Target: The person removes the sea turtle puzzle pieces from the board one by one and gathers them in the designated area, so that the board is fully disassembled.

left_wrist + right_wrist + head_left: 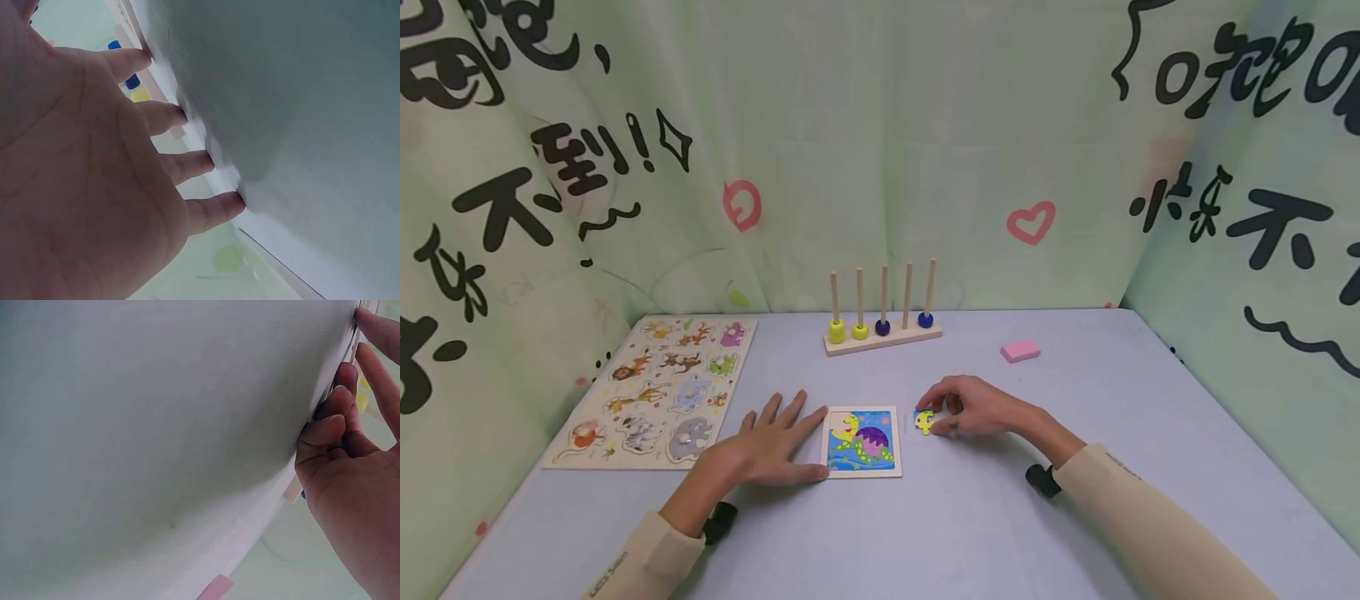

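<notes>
Left hand [767,450]: spread wide at lower left of centre, gripping nothing, forefinger and thumb touching the left corners of the picture puzzle [862,442].
Right hand [973,404]: curled just right of centre, pinching a yellow-and-blue puzzle piece [923,422] between thumb and fingers, near the picture puzzle but apart from it.
Artwork: spotted yellow-green creature with purple, flat inside a pale border, below centre.
Animal board [662,381]: flat at centre left.
Peg stand [904,336]: upright at centre, threaded with yellow and blue beads.
Pink block [1020,351]: resting right of centre.
</notes>
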`<state>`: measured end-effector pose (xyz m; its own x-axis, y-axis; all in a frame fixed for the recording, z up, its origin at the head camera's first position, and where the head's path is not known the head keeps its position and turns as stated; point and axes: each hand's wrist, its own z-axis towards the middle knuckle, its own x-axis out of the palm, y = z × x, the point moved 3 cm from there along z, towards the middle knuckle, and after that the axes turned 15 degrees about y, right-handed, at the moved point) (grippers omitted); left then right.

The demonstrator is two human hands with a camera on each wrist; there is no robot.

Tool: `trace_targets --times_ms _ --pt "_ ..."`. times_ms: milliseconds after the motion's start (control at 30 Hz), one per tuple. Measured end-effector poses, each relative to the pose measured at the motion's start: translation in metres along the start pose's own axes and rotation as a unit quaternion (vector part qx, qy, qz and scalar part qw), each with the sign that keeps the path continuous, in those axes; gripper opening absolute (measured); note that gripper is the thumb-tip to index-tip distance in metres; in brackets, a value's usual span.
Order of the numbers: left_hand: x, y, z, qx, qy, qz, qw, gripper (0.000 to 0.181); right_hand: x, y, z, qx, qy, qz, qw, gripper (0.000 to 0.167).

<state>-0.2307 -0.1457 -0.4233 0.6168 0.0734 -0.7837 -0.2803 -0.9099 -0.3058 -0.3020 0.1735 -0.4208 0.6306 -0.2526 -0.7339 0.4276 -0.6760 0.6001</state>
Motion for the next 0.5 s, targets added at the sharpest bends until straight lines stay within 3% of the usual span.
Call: trace_targets --times_ms 500 --pt "-0.0009 -0.0001 -0.0009 -0.003 0.003 0.003 1.0 0.095 0.0008 -0.0012 0.0 0.015 0.006 -0.002 0.9999 0.03"
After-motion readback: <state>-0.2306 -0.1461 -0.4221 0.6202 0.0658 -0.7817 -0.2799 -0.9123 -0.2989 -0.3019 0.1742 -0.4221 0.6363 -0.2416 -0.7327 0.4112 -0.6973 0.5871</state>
